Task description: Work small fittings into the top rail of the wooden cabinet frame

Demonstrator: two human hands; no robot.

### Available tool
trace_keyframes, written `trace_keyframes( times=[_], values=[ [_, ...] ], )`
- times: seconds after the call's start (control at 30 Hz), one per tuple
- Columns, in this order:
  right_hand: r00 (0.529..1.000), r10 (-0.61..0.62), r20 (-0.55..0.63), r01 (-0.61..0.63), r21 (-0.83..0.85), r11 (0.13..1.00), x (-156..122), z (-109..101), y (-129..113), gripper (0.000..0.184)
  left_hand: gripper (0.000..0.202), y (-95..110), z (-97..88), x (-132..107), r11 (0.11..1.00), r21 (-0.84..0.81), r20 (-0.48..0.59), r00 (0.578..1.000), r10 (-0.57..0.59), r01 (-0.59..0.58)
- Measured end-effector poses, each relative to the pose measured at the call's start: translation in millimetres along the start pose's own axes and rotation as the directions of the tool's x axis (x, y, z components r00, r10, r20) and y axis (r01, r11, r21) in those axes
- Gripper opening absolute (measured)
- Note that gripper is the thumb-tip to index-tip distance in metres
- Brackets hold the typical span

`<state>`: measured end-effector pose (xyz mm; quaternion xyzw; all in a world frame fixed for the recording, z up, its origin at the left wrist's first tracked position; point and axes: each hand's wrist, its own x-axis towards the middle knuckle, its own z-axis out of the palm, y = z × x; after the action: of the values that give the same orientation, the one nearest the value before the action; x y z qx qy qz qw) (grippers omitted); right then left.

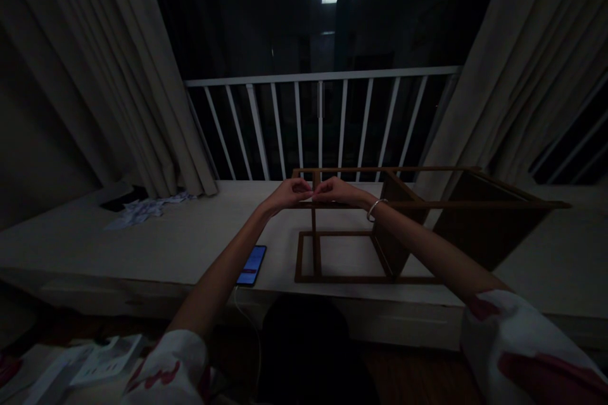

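A dark wooden frame (361,278), like a small table or shelf lying on its side, rests on a pale ledge (190,247) before a railing. My left hand (289,193) and my right hand (338,191) meet at the top of one thin upright bar (314,234) of the frame. The fingers of both hands are pinched together at that joint. What they pinch is too small and dark to make out. A bracelet (375,207) sits on my right wrist.
A lit phone (251,264) lies on the ledge with a cable hanging down. Crumpled paper (142,209) lies at the ledge's left. Curtains (118,76) hang on both sides of a white railing (323,79). Papers (95,361) lie at lower left.
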<state>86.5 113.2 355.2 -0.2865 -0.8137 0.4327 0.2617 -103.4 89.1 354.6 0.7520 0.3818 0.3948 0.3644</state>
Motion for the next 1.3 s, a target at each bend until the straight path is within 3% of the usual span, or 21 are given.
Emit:
trace_keyframes(
  times=[0.5, 0.7, 0.9, 1.3],
  values=[
    [0.999, 0.038, 0.014, -0.039, 0.076, 0.996, 3.7, 0.8, 1.4, 0.036, 0.039, -4.8, -0.3, 4.0, 0.991, 0.11, 0.031, 0.996, -0.083, 0.079],
    [0.982, 0.01, -0.19, 0.01, 0.104, 0.995, 7.9, 0.9, 4.0, 0.038, 0.036, -1.0, 3.2, -0.3, 0.996, 0.072, 0.097, 0.994, -0.056, 0.049],
    [0.94, 0.061, -0.336, -0.024, 0.111, 0.994, 13.2, 1.3, 11.5, 0.038, 0.031, -2.6, 4.1, -2.4, 0.998, 0.065, 0.129, 0.992, -0.005, -0.004],
    [0.904, 0.082, -0.42, -0.042, 0.102, 0.994, 9.3, -1.8, 9.4, 0.034, 0.032, 6.1, 2.6, -2.0, 0.96, 0.227, 0.207, 0.971, 0.117, -0.164]
  ],
)
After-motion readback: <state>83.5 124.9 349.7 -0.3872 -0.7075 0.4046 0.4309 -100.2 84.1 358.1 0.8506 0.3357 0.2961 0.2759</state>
